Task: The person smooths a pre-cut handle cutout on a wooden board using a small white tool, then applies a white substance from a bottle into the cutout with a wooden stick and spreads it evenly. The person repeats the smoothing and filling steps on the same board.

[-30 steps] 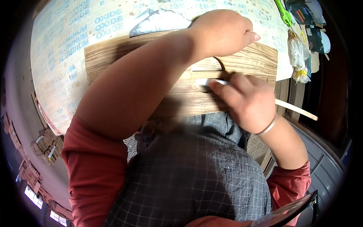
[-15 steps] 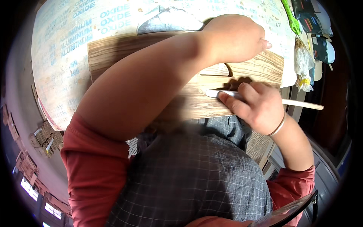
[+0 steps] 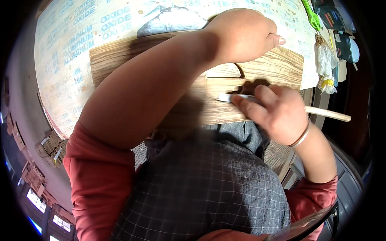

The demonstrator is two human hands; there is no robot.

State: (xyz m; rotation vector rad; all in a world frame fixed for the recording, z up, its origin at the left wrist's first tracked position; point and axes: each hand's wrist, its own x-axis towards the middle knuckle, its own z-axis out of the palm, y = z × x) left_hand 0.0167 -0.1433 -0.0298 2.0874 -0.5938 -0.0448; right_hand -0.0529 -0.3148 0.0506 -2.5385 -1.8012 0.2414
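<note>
A striped wooden board (image 3: 273,66) lies across the table before me, with a curved cut-out near its middle. My right hand (image 3: 277,114) is closed round a slim pale stick (image 3: 331,114), thumb along its side. The stick's whitish flat front end (image 3: 225,97) rests on the board's near part, just below the cut-out. Over the far edge of the board sits my left hand (image 3: 245,36), its fingers curled under and out of sight, with only the thumb tip showing. The left forearm crosses above the board and covers much of its left half.
A crumpled greyish sheet (image 3: 173,22) lies beyond the board. Printed paper (image 3: 56,72) covers the table. Along the right edge are a bright green tool (image 3: 311,18), a clear plastic bag (image 3: 323,60) and several dark packs (image 3: 345,46). Bundled pieces (image 3: 50,148) stand at the lower left.
My right hand and the stick have shifted slightly to the right and toward me. The left hand stays on the far edge of the board. The whole view has tilted a little.
</note>
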